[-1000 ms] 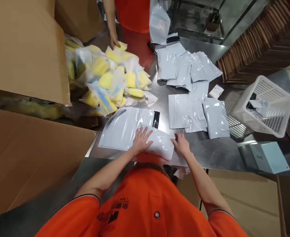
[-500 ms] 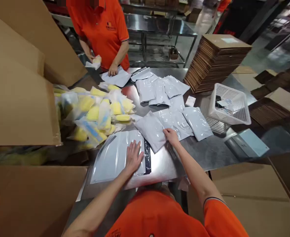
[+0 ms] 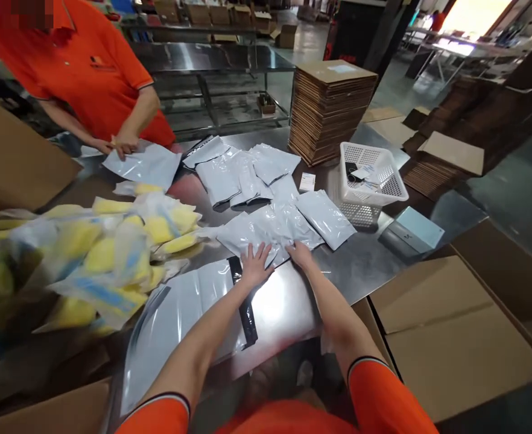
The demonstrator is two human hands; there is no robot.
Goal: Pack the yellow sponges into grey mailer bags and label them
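My left hand [image 3: 256, 266], fingers spread, lies on the near left part of a grey plastic mailer [image 3: 243, 232]. At that mailer group's near edge, my right hand [image 3: 300, 254] has its fingers closed on a mailer's edge. Flat grey mailers with a black strip [image 3: 193, 301] are stacked beneath my left forearm. Beyond my hands lie several filled mailers [image 3: 218, 178], and one more [image 3: 326, 218] rests to the right. Yellow items in clear wrappers [image 3: 125, 247] are heaped on the left, partly blurred.
Across the metal table [image 3: 361, 274], a person in an orange shirt [image 3: 98, 66] handles another mailer [image 3: 143, 167]. Stacked flat cardboard [image 3: 329, 108], a white basket [image 3: 372, 175], a small white box [image 3: 307, 182] and a light blue box [image 3: 413, 230] stand right. An open carton [image 3: 456, 325] is near right.
My view has swung right. My left hand has moved off the flat stack onto the filled mailers. The mailer at my right hand now lies among the others. The other person's hands are together at a mailer.
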